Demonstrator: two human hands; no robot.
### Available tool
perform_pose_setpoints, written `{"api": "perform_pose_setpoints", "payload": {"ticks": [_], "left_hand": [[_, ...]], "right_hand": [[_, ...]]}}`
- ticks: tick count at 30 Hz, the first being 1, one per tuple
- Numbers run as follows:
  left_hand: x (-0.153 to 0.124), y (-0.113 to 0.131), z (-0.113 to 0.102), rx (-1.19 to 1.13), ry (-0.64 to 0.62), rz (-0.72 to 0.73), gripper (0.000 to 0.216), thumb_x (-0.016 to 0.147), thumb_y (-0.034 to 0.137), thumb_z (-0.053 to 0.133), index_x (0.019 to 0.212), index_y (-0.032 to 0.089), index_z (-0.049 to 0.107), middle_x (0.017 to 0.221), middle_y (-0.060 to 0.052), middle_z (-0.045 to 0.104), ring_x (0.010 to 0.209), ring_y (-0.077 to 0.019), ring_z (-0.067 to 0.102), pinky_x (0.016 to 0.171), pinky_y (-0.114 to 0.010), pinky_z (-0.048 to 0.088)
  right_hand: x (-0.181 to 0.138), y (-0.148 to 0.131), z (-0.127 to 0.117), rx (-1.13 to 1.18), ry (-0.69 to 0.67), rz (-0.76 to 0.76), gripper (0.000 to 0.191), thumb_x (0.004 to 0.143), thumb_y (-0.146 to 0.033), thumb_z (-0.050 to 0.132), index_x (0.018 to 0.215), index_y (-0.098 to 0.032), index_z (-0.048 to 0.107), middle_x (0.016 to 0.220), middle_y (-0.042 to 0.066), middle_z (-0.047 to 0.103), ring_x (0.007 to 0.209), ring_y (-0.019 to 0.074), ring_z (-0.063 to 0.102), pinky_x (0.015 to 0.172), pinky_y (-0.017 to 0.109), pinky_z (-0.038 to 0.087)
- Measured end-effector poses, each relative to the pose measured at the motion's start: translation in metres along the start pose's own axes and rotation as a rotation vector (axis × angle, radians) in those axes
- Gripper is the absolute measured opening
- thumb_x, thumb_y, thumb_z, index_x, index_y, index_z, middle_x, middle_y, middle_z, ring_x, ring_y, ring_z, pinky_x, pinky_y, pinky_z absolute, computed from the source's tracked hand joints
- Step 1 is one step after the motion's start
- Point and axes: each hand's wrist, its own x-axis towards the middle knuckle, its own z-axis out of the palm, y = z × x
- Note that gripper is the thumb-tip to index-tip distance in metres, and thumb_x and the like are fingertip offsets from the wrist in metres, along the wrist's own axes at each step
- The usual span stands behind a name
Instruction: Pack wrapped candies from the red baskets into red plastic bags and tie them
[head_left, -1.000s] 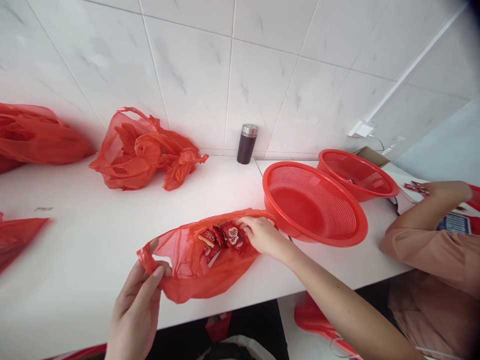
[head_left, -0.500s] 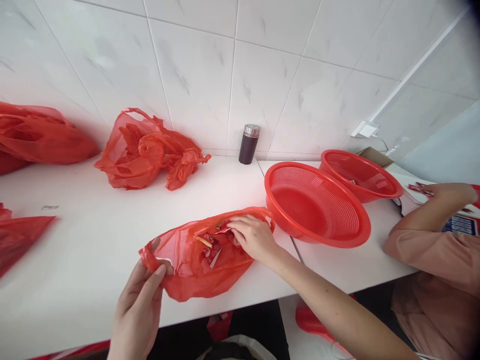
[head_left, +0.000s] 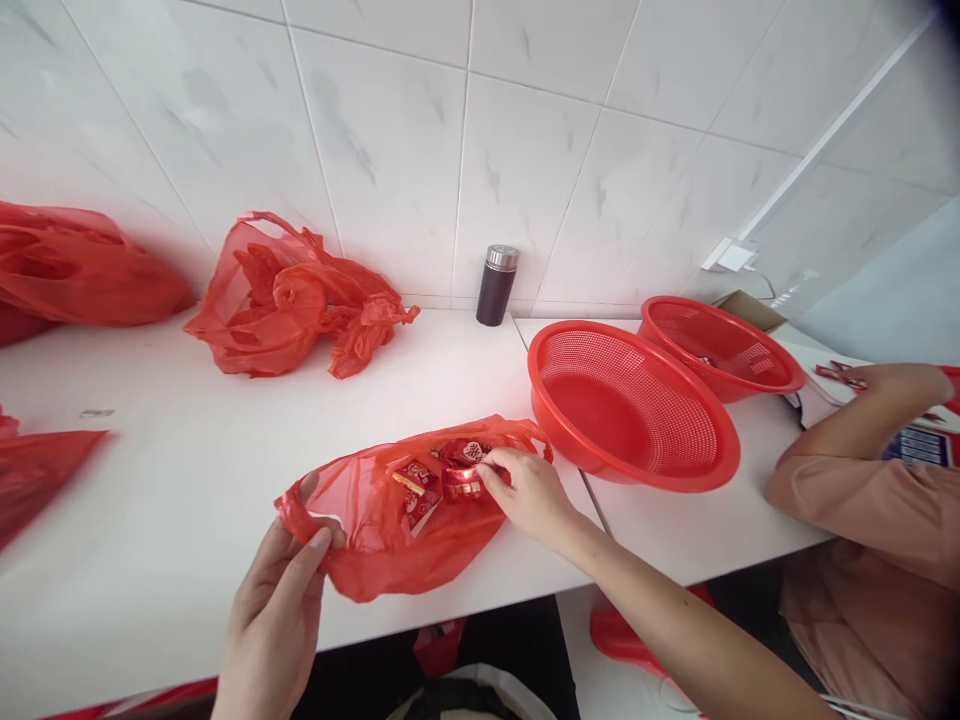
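Observation:
A thin red plastic bag lies with its mouth spread on the white table. My left hand pinches the bag's handle at its left end. Inside are several small red-and-gold wrapped packets. Over the bag's right part, my right hand is closed, thumb and fingertips together, on a shiny red packet at the opening. The large red plastic colander stands just right of the bag, with no packets visible in it.
Behind it sits a second red colander holding a few small items. A dark thermos stands by the tiled wall. More red bags rest at the back left. At right a co-worker's arm reaches over the table.
My right hand has drawn slightly back to the right and lifted, now with a shiny packet at its fingertips. My left hand stays on the bag's handle.

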Motion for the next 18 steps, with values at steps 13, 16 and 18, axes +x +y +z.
{"api": "perform_pose_setpoints", "payload": {"ticks": [13, 16, 18], "left_hand": [[-0.003, 0.003, -0.002, -0.005, -0.020, -0.012, 0.058, 0.074, 0.039, 0.073, 0.129, 0.029, 0.058, 0.076, 0.001, 0.059, 0.083, -0.0145, 0.051, 0.068, -0.019, 0.043], [-0.004, 0.011, 0.001, 0.022, -0.032, 0.051, 0.056, 0.075, 0.039, 0.072, 0.128, 0.029, 0.059, 0.074, 0.002, 0.057, 0.081, -0.0148, 0.049, 0.069, -0.021, 0.042], [-0.002, 0.017, 0.001, 0.049, -0.047, 0.107, 0.053, 0.076, 0.039, 0.071, 0.127, 0.028, 0.059, 0.071, 0.002, 0.056, 0.078, -0.0145, 0.048, 0.070, -0.022, 0.041]], "right_hand": [[-0.009, 0.010, -0.009, -0.077, 0.099, -0.326, 0.015, 0.090, -0.013, 0.053, 0.094, -0.021, 0.066, 0.095, 0.003, 0.069, 0.089, 0.0172, 0.063, 0.078, 0.030, 0.051], [-0.004, 0.006, -0.025, -0.159, 0.350, -0.369, 0.020, 0.091, -0.013, 0.051, 0.099, -0.022, 0.066, 0.109, 0.006, 0.067, 0.100, 0.0199, 0.060, 0.087, 0.034, 0.050], [-0.002, 0.005, -0.034, -0.277, 0.405, -0.342, 0.023, 0.090, -0.013, 0.052, 0.106, -0.021, 0.066, 0.127, 0.010, 0.059, 0.115, 0.0254, 0.054, 0.094, 0.040, 0.047]]}}
